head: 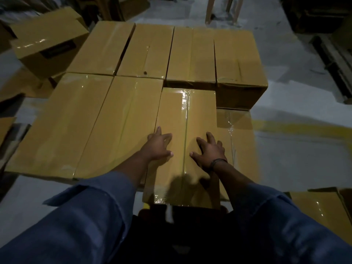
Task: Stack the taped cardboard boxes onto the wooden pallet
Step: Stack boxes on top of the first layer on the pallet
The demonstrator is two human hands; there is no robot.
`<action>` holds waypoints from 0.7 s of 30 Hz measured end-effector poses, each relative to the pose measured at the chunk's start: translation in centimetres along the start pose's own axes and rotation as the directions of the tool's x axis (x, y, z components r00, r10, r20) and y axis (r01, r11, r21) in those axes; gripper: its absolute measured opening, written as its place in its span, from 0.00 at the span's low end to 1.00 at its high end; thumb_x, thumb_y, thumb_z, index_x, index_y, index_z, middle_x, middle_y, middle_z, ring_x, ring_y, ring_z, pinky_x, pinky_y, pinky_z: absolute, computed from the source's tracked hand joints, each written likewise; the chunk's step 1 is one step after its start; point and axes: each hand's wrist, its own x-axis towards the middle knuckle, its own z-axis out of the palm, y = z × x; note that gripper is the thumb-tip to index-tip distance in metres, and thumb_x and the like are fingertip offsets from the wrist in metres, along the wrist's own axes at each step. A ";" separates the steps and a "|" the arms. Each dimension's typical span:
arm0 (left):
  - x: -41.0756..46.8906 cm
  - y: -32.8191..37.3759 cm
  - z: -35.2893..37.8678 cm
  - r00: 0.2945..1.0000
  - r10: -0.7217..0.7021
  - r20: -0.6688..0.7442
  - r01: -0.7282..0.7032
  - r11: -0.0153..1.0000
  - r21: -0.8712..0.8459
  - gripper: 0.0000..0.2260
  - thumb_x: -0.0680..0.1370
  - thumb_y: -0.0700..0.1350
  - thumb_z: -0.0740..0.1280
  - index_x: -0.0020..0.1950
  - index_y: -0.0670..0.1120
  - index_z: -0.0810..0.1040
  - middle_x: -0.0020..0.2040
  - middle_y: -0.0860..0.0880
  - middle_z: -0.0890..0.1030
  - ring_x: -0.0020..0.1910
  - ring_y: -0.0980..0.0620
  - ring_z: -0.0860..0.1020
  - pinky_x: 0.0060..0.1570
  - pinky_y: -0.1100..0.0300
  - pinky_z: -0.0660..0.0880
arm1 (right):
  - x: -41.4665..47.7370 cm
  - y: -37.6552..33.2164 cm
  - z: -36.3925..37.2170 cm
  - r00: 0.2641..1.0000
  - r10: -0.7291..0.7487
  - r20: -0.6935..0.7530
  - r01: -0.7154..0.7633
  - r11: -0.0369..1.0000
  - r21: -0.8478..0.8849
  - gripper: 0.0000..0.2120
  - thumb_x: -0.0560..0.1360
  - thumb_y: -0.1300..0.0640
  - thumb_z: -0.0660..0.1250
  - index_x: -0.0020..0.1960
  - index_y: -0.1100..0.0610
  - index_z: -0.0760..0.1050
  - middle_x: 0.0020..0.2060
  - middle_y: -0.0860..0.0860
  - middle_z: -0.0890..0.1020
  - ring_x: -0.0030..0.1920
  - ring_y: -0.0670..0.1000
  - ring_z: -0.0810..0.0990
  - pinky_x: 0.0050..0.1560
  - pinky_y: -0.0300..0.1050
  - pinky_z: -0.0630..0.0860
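**A:** Why do both hands lie on top of that long tan cardboard box with the clear tape seam (pixel 182 128)?

**B:** Probably to slide it home. The left hand (pixel 159 146) and right hand (pixel 209 152) lie flat with fingers spread, pressing the lid and gripping nothing.

**A:** Where is the box?

**B:** In the stack's near row, tight against the neighbouring tan taped box (pixel 122 126). Its near end juts out past that one. The wooden pallet is hidden underneath. On the right a lower taped box (pixel 239 134) shows, so that slot is unfilled.
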 end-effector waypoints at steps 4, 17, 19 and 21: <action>-3.1 -0.4 1.6 0.995 -0.007 0.097 -0.011 0.983 0.185 0.47 0.74 0.57 0.77 0.84 0.59 0.52 0.85 0.47 0.40 0.82 0.35 0.40 0.79 0.39 0.54 | -1.6 -0.1 1.3 0.995 -0.001 0.101 0.009 0.997 -0.075 0.42 0.72 0.32 0.68 0.80 0.38 0.52 0.81 0.45 0.42 0.79 0.67 0.43 0.75 0.70 0.57; -10.7 -1.5 4.3 0.950 -0.025 0.311 -0.159 0.820 0.549 0.71 0.61 0.64 0.83 0.81 0.54 0.28 0.79 0.40 0.25 0.79 0.29 0.33 0.80 0.37 0.46 | -10.5 0.6 5.6 0.920 -0.099 0.379 0.234 0.914 -0.330 0.48 0.76 0.32 0.63 0.80 0.42 0.32 0.78 0.52 0.26 0.77 0.67 0.28 0.71 0.80 0.49; -10.7 -1.8 4.4 0.959 -0.009 0.283 -0.156 0.816 0.556 0.70 0.62 0.62 0.83 0.82 0.55 0.29 0.80 0.41 0.27 0.79 0.29 0.35 0.79 0.37 0.50 | -10.3 0.8 5.4 0.920 -0.112 0.374 0.248 0.908 -0.338 0.49 0.75 0.32 0.65 0.80 0.41 0.33 0.78 0.52 0.28 0.77 0.67 0.29 0.71 0.80 0.51; -10.6 -2.1 4.2 0.966 0.009 0.259 -0.154 0.823 0.547 0.69 0.62 0.62 0.83 0.82 0.56 0.31 0.81 0.41 0.29 0.81 0.31 0.37 0.78 0.38 0.55 | -10.0 0.9 5.1 0.922 -0.126 0.366 0.258 0.905 -0.338 0.53 0.72 0.30 0.68 0.81 0.41 0.35 0.79 0.52 0.29 0.78 0.67 0.30 0.71 0.79 0.52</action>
